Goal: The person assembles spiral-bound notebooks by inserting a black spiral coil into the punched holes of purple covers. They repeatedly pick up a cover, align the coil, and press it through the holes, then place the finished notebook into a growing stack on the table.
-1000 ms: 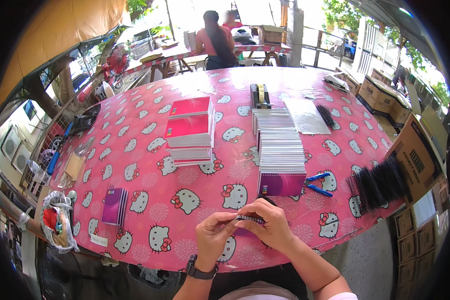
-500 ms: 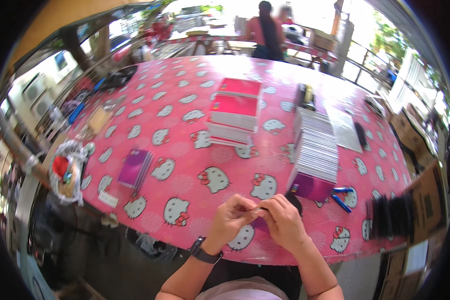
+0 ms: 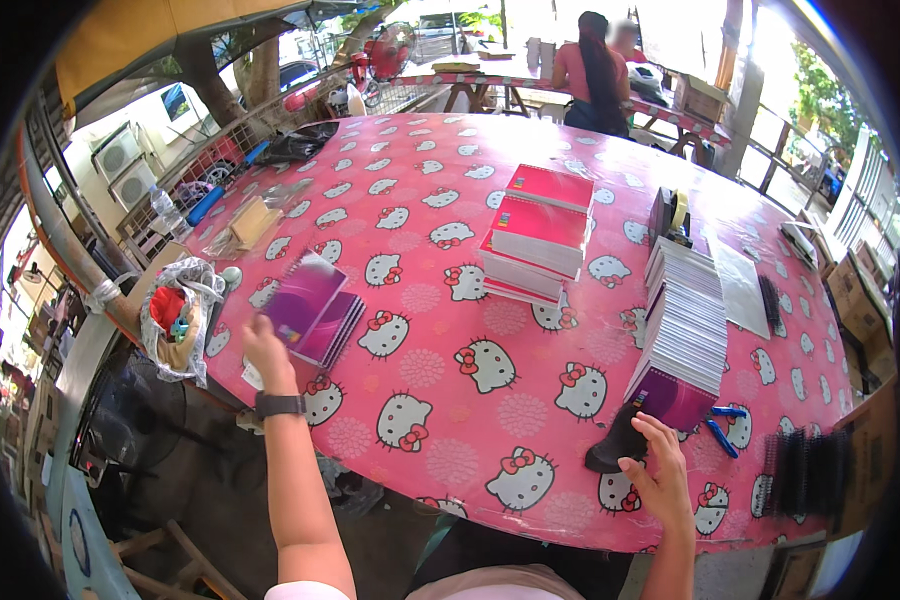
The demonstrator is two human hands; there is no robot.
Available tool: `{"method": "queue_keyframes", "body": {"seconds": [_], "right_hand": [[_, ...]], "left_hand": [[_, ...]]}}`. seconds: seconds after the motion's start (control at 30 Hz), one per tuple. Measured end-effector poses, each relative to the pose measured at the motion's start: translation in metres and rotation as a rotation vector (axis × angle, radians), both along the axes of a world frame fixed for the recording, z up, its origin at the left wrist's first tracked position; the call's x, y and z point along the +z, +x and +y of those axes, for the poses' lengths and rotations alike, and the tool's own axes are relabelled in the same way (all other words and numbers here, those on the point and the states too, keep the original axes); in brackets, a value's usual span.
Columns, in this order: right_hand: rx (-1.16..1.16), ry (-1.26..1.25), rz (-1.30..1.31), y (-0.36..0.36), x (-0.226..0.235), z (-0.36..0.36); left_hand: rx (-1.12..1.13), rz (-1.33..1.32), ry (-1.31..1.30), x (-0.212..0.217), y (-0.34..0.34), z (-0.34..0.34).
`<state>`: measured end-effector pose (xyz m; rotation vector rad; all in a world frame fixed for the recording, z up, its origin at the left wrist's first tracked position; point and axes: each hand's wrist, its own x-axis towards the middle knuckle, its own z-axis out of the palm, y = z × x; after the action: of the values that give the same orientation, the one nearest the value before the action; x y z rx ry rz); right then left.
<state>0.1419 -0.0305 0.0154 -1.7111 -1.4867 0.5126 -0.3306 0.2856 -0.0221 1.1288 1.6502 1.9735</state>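
My left hand (image 3: 267, 350) grips a purple spiral notebook (image 3: 305, 298) by its near edge. It is held tilted over a small stack of purple spiral notebooks (image 3: 338, 335) at the table's left side. At the front right, my right hand (image 3: 662, 468) has its fingers apart and holds nothing. Its fingertips are close to a black rounded object (image 3: 615, 447); whether they touch it I cannot tell. Just beyond that object runs a long row of stacked notebooks (image 3: 680, 330), white page edges up, with a purple cover at the near end.
Stacked pink-covered books (image 3: 540, 240) stand mid-table. A blue-handled tool (image 3: 722, 435) lies right of the row, and black spiral coils (image 3: 805, 470) sit by the right edge. A tape dispenser (image 3: 673, 215) is farther back. A plastic bag (image 3: 182, 315) hangs at the left edge.
My hands were together at the front of the table, over a purple notebook. Now the left has swung left with a notebook to the small stack; the right has moved right and opened.
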Motion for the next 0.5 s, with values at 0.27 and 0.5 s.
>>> {"method": "queue_keyframes", "body": {"seconds": [0.27, 0.5], "right_hand": [[-0.033, -0.018, -0.310, 0.001, -0.033, 0.009], [0.096, 0.146, -0.325, -0.016, -0.039, 0.025]], "left_hand": [[0.190, 0.523, -0.136, -0.061, -0.001, -0.002], [-0.050, 0.602, -0.087, -0.066, -0.037, 0.005]]}}
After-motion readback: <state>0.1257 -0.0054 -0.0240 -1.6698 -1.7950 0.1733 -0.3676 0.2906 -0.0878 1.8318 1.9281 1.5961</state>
